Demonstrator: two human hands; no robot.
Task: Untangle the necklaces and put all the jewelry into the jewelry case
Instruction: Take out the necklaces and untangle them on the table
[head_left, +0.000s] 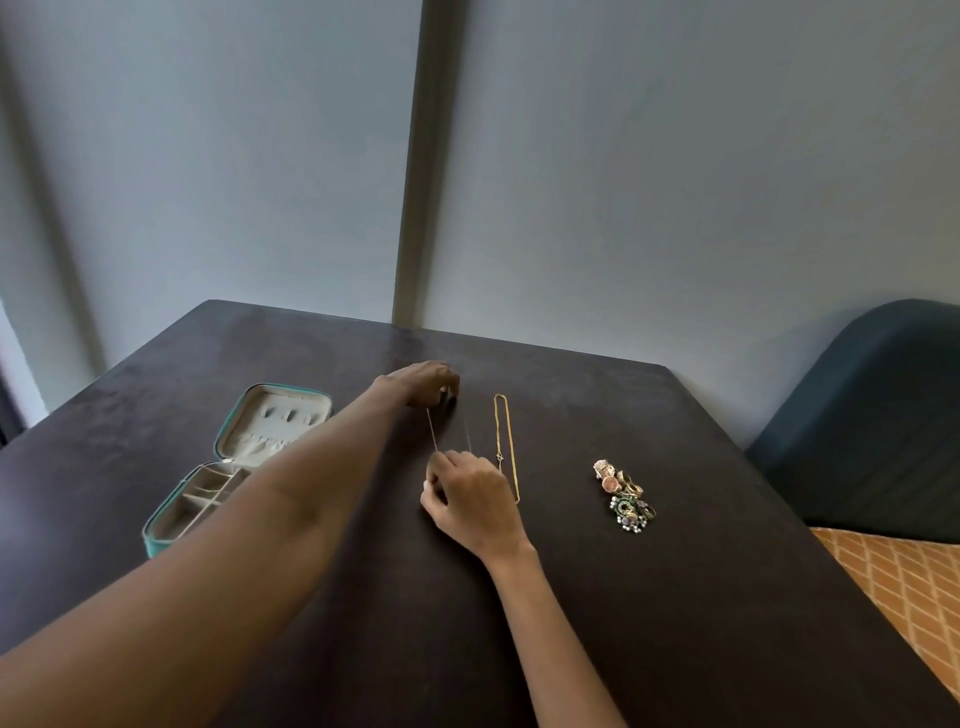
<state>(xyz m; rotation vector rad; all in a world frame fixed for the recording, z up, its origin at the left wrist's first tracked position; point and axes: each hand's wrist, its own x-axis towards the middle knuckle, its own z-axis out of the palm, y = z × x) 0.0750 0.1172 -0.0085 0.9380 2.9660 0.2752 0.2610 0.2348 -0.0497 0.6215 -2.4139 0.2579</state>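
The gold chain lies on the table as a long narrow loop, apart from the other chain, so the untangling looks largely done; the thin silver chain is stretched between the two hands just beside it. The left hand reaches to the far end, fingers curled down onto the table where the chain ends — whether they pinch it or merely press it cannot be told; the right hand holds the near end, fingers bent around it, the strand running taut up from its fingertips.

The case sits open to the left, lid back; its compartments look mostly bare, though a faint strand may lie in one — too small to tell. The pile of rings and earrings waits well to the right, untouched; judging by this, nearly all the packing is left: both chains and the whole pile.
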